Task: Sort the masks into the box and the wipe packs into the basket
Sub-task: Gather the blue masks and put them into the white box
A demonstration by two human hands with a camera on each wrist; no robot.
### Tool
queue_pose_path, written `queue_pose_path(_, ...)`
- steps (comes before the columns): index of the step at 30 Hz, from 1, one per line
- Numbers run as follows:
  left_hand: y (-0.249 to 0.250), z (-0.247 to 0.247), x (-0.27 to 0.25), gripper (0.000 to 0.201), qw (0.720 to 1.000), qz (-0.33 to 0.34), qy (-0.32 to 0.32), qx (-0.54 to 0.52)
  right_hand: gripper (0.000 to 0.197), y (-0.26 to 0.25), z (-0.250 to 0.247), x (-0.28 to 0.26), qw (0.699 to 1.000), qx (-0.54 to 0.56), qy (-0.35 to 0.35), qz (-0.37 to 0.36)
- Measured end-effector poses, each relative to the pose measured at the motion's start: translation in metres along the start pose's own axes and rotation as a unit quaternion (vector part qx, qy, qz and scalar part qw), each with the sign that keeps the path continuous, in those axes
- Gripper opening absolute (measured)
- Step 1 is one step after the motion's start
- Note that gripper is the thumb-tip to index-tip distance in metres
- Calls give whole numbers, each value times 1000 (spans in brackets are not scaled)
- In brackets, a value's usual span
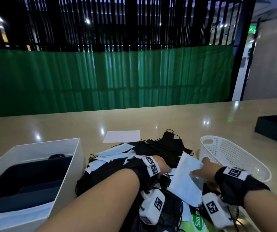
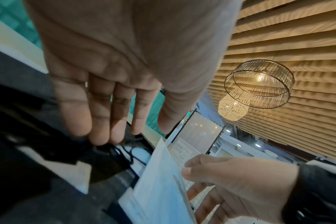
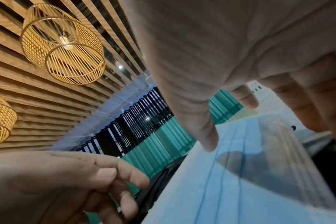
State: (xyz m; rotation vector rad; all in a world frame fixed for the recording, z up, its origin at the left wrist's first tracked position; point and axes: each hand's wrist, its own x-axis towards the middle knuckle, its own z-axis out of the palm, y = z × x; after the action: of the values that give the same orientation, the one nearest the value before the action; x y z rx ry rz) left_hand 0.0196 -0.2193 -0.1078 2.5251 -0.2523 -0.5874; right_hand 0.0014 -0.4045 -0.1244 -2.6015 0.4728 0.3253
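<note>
R hand [image 1: 206, 170] pinches a pale blue mask [image 1: 187, 180] by its edge, thumb on top & fingers under, lifted and tilted just beside the white basket [image 1: 234, 156]; L hand [image 1: 162, 166] lies flat, fingers straight, on the heap of black masks [image 1: 159, 148], gripping nothing. To do this step well, I'd keep the L hand pressing the heap so tangled ear loops don't drag others up, then carry the mask across to the white box [image 1: 34, 164] at the left, not the basket next to it. A green wipe pack [image 1: 196, 221] shows at the near edge, partly buried under masks, so that's for the basket afterwards.
</note>
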Motion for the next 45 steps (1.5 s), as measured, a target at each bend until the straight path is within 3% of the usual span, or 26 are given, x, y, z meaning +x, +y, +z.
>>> queue_pose_path(4,7,19,14,27,999,-34,-6,13,73,2,-2,-2,996,86,7,-5)
queue_pose_path(8,4,29,16,46,999,-26,20,-17,64,0,-3,1,976,217,-1,-29)
queue_pose_path(10,4,26,11,48,999,-20,29,-35,61,-8,-3,-2,965,251,21,-71)
queue_pose_path(13,7,9,-1,21,993,23,39,-105,53,-26,-7,-10,936,301,57,-172)
queue_pose_path(14,7,1,-5,20,990,40,42,-132,52,-33,-9,-13,927,309,65,-204)
queue_pose_path(18,6,-42,-35,31,974,67,57,-210,59,-52,-19,-21,883,362,81,-288)
queue_pose_path(21,-1,-73,-58,41,967,85,82,-227,53,-59,-24,-22,871,373,77,-310)
queue_pose_path(24,-27,-98,-69,57,950,60,146,-271,29,-57,-25,-17,890,346,50,-293)
queue_pose_path(27,-63,-114,-75,42,943,13,170,-287,12,-48,-19,-6,926,291,22,-238)
queue_pose_path(32,-110,-110,-74,51,930,-45,191,-310,8,-40,2,17,968,189,32,-160)
queue_pose_path(37,-114,-113,-74,33,937,-22,175,-300,27,-43,14,37,987,108,52,-108)
queue_pose_path(43,-117,-113,-75,42,933,-8,177,-313,59,-42,28,62,990,118,67,-29)
queue_pose_path(45,-118,-116,-75,39,935,-3,179,-307,56,-45,31,63,990,113,80,-26)
